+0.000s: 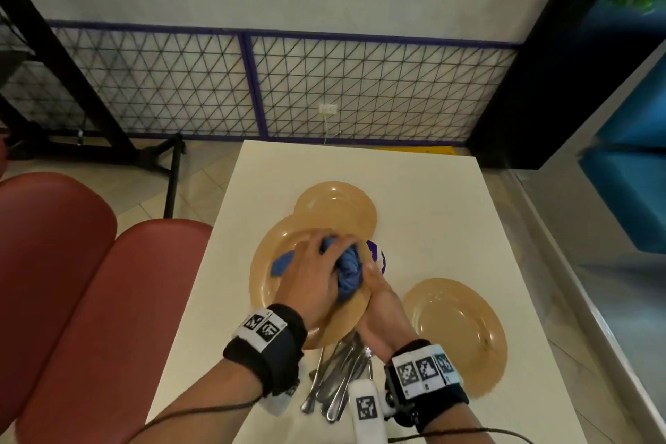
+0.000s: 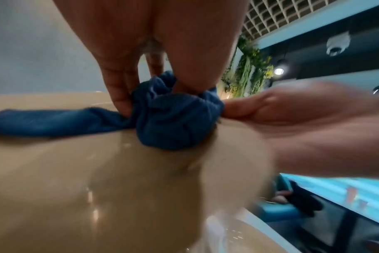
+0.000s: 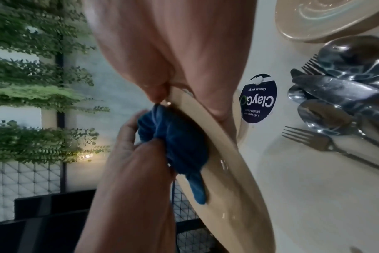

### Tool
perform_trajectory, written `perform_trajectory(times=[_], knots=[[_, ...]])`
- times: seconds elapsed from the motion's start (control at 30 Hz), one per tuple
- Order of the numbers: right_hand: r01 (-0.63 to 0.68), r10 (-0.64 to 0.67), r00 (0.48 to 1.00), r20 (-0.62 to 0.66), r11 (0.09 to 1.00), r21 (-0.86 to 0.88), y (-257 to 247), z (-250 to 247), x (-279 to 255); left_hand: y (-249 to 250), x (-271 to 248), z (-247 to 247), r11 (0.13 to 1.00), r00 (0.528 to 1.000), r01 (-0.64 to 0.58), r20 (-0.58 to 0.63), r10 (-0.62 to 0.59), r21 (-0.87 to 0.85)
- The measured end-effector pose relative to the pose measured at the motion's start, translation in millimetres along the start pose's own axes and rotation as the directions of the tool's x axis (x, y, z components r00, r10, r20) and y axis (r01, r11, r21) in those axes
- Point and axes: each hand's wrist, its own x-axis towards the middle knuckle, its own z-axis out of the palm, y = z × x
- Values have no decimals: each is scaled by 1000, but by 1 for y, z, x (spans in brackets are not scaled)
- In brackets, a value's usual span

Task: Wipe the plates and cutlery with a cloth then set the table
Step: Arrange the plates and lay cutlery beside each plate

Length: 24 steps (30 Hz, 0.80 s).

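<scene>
1. the left hand [image 1: 312, 272] bunches the blue cloth [image 1: 345, 272] in curled fingers and presses it on the face of the tan plate [image 1: 265, 272], which is lifted and tilted above the table [image 1: 450, 198].
2. the right hand [image 1: 378, 299] pinches the plate's near right rim, thumb on the upper face and fingers underneath, holding it steady.
3. to do this step well, i judge the cloth should sweep in overlapping circles from the centre out to the rim, with the right hand turning the plate so no part is missed; the underside likely needs a pass too.
4. the pinch on a glossy rim looks slight, so pressure from the cloth is best kept moderate, or the plate may slip down on the cutlery [image 1: 338, 375] below it.
5. two more plates wait: a far plate [image 1: 335, 207] partly overlapped by the held one, and a right plate [image 1: 456, 335] flat on the table, apart from the rest.
6. the head view alone gives this whole layout, plus the red seats [image 1: 72, 299] at the left.
7. the left wrist view alone shows a loose tail of cloth trailing flat across the plate's face, and bright glints on it.
8. the right wrist view alone shows the plate edge-on, its tilt plain, the forks and spoons separately, and a round dark sticker [image 3: 259, 101] on the table.
</scene>
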Motion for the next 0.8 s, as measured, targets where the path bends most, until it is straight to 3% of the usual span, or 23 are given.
perform_trajectory(times=[0.07, 0.17, 0.33, 0.4, 0.47, 0.53, 0.6, 0.7, 0.8], knots=[[-21, 23, 999, -31, 998, 53, -12, -5, 3, 11, -21, 11, 989, 987, -115, 105, 125, -96], [-46, 47, 999, -26, 997, 58, -29, -20, 1, 1, -52, 22, 975, 951, -224, 220, 216, 12], [-6, 7, 1000, -28, 999, 53, -28, -39, -5, -33, -56, 13, 905, 956, -283, 173, 238, 316], [27, -27, 999, -27, 999, 27, -23, -36, -6, -49, -44, 9, 924, 976, -212, 108, 187, 319], [18, -17, 999, -35, 1000, 11, -16, -31, -8, -54, -30, 1, 973, 996, -89, 15, 88, 213], [17, -18, 999, -26, 1000, -20, -10, -23, -9, -42, -15, -1, 988, 997, -14, -74, 26, 151], [23, -23, 1000, 1, 999, -30, -7, -10, -9, -15, -5, 2, 998, 996, -13, -84, 17, 57], [45, -44, 998, -44, 999, 24, -13, -6, -5, 20, -11, 17, 984, 984, -178, -26, 178, 6], [62, -63, 996, -65, 998, -25, -33, -18, -11, 14, -40, 28, 920, 921, -384, 91, 378, 72]])
